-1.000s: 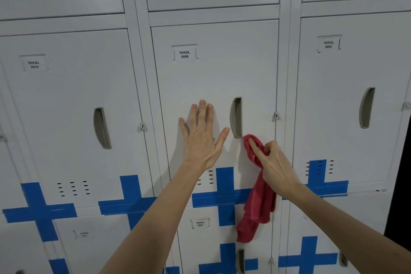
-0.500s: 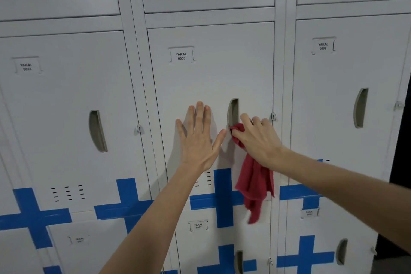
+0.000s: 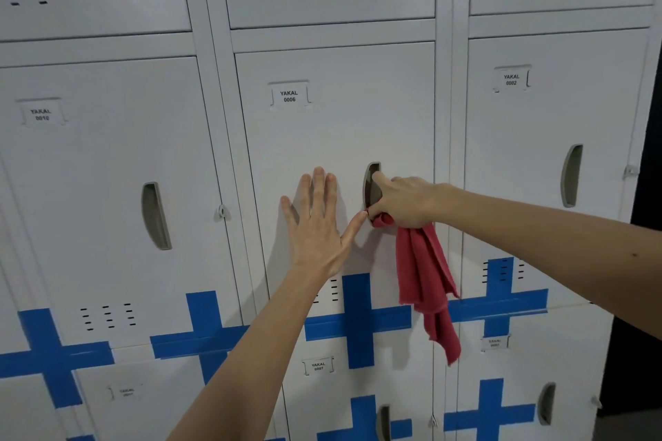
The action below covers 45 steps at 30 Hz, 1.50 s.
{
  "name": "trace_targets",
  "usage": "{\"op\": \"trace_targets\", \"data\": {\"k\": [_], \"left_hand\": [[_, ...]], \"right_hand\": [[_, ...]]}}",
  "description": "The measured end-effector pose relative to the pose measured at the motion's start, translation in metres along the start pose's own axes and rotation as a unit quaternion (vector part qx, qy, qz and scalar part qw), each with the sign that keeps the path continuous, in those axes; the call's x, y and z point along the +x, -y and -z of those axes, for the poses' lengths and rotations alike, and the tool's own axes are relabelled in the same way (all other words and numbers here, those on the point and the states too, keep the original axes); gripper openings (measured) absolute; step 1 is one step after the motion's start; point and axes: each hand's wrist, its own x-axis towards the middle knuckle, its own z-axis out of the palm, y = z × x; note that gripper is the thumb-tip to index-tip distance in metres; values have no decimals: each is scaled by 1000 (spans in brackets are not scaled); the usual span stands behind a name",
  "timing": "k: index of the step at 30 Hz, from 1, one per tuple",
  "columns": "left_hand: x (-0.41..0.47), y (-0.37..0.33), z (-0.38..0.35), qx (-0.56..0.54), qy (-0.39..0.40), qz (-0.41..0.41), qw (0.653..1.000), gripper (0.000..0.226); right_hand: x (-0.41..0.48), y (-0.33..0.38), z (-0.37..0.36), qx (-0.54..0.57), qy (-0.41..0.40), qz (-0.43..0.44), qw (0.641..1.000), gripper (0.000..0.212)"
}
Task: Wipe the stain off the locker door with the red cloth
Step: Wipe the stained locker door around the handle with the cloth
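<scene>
The middle locker door (image 3: 336, 125), pale grey and labelled YAKAL 0006, fills the centre of the head view. My left hand (image 3: 315, 225) lies flat on it, fingers spread, left of the recessed handle (image 3: 370, 179). My right hand (image 3: 404, 202) grips the red cloth (image 3: 426, 283) and presses its bunched top against the door at the handle's lower end, index finger reaching into the recess. The rest of the cloth hangs down over the blue tape. No stain is visible; the spot under the cloth is hidden.
Neighbouring grey locker doors stand on the left (image 3: 107, 172) and right (image 3: 548, 140), each with a recessed handle. Blue tape crosses (image 3: 358, 322) run along the lower row. A dark gap (image 3: 648, 190) lies past the right edge of the lockers.
My right hand has moved up the door with the cloth, from below the handle to the handle's recess. My left hand has stayed flat on the door.
</scene>
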Motion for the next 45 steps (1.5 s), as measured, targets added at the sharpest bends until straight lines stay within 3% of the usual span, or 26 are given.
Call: {"op": "trace_targets", "data": {"k": [9, 13, 16, 20, 22, 24, 27, 31, 35, 41, 45], "left_hand": [[0, -1, 1, -3, 11, 3, 1000, 85], [0, -1, 0, -3, 4, 3, 1000, 85], [0, -1, -2, 1, 11, 6, 1000, 88], [0, -4, 1, -6, 15, 5, 1000, 89], [0, -3, 2, -10, 16, 5, 1000, 88], [0, -3, 3, -11, 20, 3, 1000, 87], [0, -1, 6, -17, 21, -1, 1000, 85], [0, 1, 5, -25, 17, -6, 1000, 89], [0, 1, 5, -20, 18, -6, 1000, 86], [0, 3, 5, -7, 18, -10, 1000, 86], [1, 3, 6, 7, 22, -7, 1000, 86]], "right_hand": [[1, -10, 1, 24, 2, 46, 999, 52], [-7, -19, -8, 95, -23, 70, 993, 41], [-26, -29, -35, 275, -113, -11, 955, 39], [-42, -21, -58, 428, -275, -126, 852, 42], [-42, -11, -55, 396, -321, -122, 852, 44], [-35, -6, -51, 314, -344, -87, 881, 41], [-25, -1, -43, 188, -303, 10, 934, 22], [-9, -4, -43, -28, -240, 58, 969, 29], [-10, -6, -22, -73, -131, 42, 988, 49], [5, -5, 0, -81, 23, 15, 996, 55], [3, -3, 13, -70, 65, 4, 995, 54]]}}
